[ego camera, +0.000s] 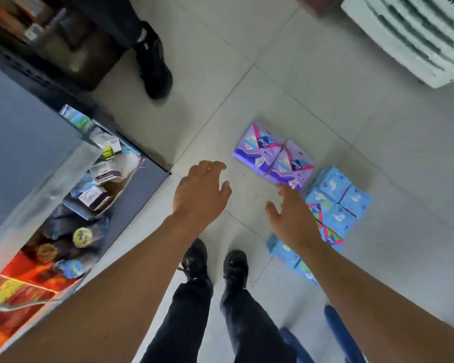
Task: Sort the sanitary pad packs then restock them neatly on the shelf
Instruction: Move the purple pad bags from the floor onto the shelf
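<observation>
- Head view, the only camera: you look straight down at a pale tiled floor (247, 48), with both your bare arms reaching forward from the bottom of the frame.
- Your left hand (199, 192), at centre frame, hangs above the floor with fingers spread and lightly bent, holding nothing.
- Your right hand (294, 218), right of centre, is also loose and spread, gripping nothing; its fingertips lie near the lower edge of the nearer purple pack, and whether they touch it you cannot tell.
- Two purple pad packs (273, 155) lie flat on the floor side by side, touching, just right of centre.
- Blue pad packs (338, 203) sit in a tight cluster just right of the purple ones, at mid right of the frame; more blue packs (286, 252) lie lower down, partly hidden by your right forearm.
- Shelf (131, 184) runs along the left side of the frame, holding blurred boxes and bottles.
- Your two black shoes (215, 265) stand at lower centre.
- Another person's dark shoe (152, 66) shows at upper centre-left.
- White slatted unit (414, 35) fills the upper right corner.
- Blue rounded object (338, 334) sits at the bottom right, partly cut off.
</observation>
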Tool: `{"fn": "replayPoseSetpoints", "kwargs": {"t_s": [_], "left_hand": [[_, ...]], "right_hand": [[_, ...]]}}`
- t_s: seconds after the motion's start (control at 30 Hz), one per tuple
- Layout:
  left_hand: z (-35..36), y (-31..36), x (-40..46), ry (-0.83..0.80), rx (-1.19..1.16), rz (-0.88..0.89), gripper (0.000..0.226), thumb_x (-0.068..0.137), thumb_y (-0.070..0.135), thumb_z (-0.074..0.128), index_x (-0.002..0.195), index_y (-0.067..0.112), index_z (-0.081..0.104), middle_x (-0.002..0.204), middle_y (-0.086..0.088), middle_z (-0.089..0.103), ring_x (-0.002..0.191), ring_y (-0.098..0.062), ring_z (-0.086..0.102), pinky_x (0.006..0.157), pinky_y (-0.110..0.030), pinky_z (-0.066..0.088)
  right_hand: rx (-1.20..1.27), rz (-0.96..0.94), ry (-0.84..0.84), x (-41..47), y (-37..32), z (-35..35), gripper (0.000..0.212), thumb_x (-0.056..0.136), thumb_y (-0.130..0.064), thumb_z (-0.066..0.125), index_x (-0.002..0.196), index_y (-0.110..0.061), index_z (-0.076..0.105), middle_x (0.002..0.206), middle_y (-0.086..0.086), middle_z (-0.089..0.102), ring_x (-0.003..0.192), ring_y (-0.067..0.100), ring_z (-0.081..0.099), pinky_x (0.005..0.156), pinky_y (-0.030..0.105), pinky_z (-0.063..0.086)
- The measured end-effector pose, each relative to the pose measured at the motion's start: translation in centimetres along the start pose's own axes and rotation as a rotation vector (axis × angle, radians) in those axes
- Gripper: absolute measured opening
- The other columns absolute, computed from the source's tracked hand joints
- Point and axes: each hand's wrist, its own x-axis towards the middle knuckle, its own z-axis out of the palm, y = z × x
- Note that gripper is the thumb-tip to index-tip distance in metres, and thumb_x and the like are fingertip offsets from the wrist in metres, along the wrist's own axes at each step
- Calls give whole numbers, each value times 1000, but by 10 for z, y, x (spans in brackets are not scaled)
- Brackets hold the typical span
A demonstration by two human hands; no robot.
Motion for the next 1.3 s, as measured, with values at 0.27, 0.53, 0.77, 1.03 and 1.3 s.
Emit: {"fn": "replayPoseSetpoints", "kwargs": {"t_s": [0.27,0.53,0.77,1.03,1.3], "left_hand": [[36,31,102,-124,61,42,42,99,36,44,140,25,41,139,1,46,125,-18,43,94,-34,43],[133,36,261,-208,37,-74,46,96,39,55,137,23,43,135,0,51,119,-17,53,77,-21,41],[225,-1,370,-283,-2,-121,43,94,29,59,133,15,46,129,-7,54,118,-23,55,83,-24,42],[272,-33,396,-384,-273,-286,55,79,47,68,121,14,53,117,-7,63,104,-26,63,90,-42,53],[220,-7,349,-579,-550,-355,48,95,31,60,140,27,46,148,-2,37,123,-13,46,82,-12,46]], "right_hand": [[265,290,-64,92,39,-5,49,96,-29,54,141,-16,40,132,5,56,116,24,56,97,34,43],[456,390,-154,262,90,57,46,98,-27,52,140,-13,40,135,6,55,119,25,54,87,25,38],[553,562,-199,356,142,129,54,98,-23,53,145,-11,32,142,8,47,126,28,50,83,25,39],[799,658,-138,372,154,163,49,88,-22,67,132,-17,45,120,3,62,100,21,64,88,40,58],[639,405,-35,337,91,117,16,92,-18,62,99,-8,51,86,2,53,85,23,52,72,25,37]]}}
